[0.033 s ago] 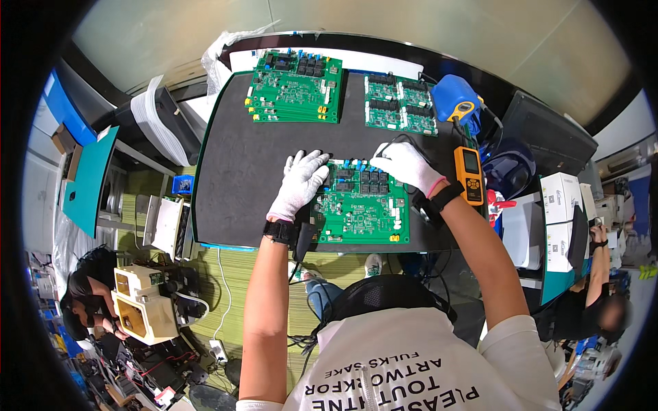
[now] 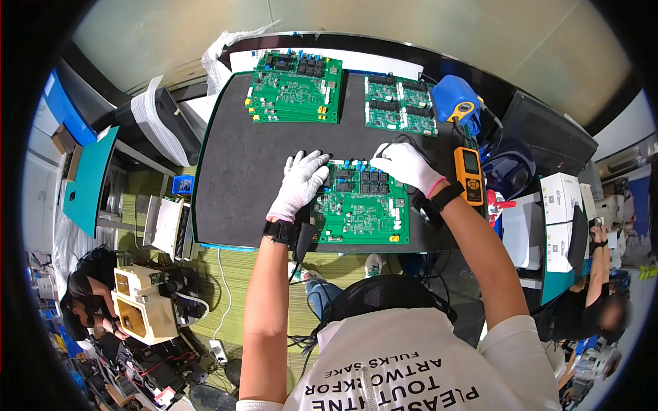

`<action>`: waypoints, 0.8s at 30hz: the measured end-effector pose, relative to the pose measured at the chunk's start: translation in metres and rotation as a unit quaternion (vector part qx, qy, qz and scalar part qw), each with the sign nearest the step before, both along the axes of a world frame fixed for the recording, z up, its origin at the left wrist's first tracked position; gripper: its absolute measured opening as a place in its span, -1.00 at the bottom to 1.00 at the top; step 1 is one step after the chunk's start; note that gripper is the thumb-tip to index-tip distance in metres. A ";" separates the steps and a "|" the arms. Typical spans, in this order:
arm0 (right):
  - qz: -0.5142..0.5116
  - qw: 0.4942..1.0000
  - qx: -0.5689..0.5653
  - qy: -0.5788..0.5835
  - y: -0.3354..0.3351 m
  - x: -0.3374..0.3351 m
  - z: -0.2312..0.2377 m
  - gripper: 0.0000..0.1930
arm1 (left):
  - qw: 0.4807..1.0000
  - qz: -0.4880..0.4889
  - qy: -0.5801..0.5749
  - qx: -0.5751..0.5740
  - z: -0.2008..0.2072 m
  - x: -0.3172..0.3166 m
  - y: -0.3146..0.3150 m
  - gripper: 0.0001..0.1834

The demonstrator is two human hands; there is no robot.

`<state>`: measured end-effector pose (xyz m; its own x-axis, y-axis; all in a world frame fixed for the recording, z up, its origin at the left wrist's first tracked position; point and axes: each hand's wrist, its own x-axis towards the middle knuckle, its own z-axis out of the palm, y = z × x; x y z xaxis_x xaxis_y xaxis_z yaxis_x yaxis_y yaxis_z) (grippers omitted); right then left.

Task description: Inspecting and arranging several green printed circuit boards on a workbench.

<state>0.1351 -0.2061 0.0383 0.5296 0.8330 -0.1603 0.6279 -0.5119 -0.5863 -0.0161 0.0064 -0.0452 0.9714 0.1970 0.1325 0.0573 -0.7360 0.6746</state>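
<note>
A green circuit board [image 2: 356, 216] with black relays and blue parts along its far edge lies on the dark mat in front of me. My left hand [image 2: 303, 179], in a white glove, rests at the board's far left corner with its fingers stretched out. My right hand [image 2: 403, 164], gloved too, is at the far right corner beside the blue parts. Its fingers are drawn together, and a thin black cable loops over them. Whatever they grip is hidden. Black straps circle both wrists.
A stack of similar green boards [image 2: 295, 92] sits at the far left of the mat [image 2: 233, 151]. Smaller boards [image 2: 401, 103] lie far right, near a blue device [image 2: 454, 99] and an orange handheld meter [image 2: 469, 176]. White boxes [image 2: 562, 198] stand farther right. Other people work on both sides.
</note>
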 end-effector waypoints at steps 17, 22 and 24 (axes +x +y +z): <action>0.052 0.996 0.064 -0.034 -0.014 0.016 -0.017 -0.72 | 1.000 -0.007 0.003 -0.011 0.001 0.001 0.000 -0.52; 0.034 0.996 0.080 -0.005 -0.017 0.014 -0.018 -0.73 | 1.000 -0.004 0.010 -0.012 -0.002 0.001 0.001 -0.52; 0.021 0.997 0.071 0.013 -0.017 0.014 -0.019 -0.73 | 1.000 -0.002 0.013 -0.010 -0.002 0.001 0.001 -0.52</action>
